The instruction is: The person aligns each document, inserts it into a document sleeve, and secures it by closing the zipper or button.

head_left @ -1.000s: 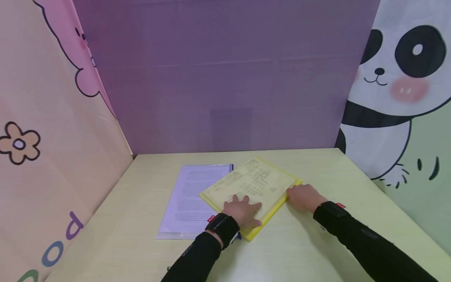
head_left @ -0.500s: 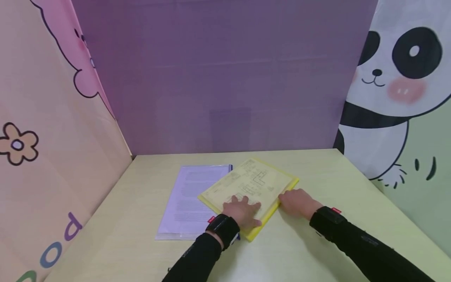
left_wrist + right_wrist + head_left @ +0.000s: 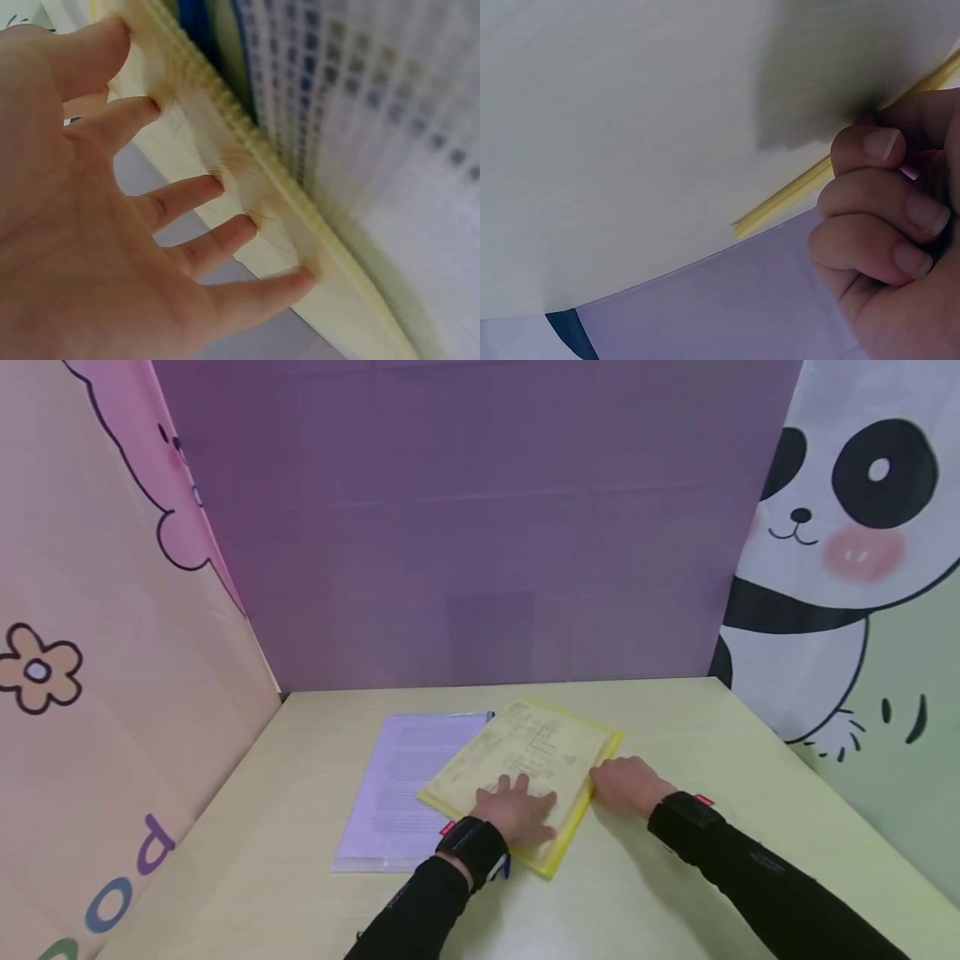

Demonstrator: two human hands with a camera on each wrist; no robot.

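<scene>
A yellow folder (image 3: 540, 747) with a printed sheet in it lies at an angle on the pale table (image 3: 697, 727), partly over a white printed page in a clear sleeve (image 3: 397, 777). My left hand (image 3: 517, 810) presses flat on the folder's near part; the left wrist view shows the left hand (image 3: 112, 225) with fingers spread and straight on the folder (image 3: 255, 187). My right hand (image 3: 626, 785) sits at the folder's right edge. In the right wrist view the right hand (image 3: 885, 217) has its fingers curled against the yellow edge (image 3: 795, 191); the thumb is hidden.
A purple wall (image 3: 480, 527) closes the back of the table. A peach panel with a flower (image 3: 112, 652) stands on the left and a panda panel (image 3: 847, 568) on the right. Bare tabletop lies to the right and in front of the folder.
The folder has shifted left and turned a little, its right corner swinging inward. My right hand moved left with that edge. The left hand stayed pressed in place.
</scene>
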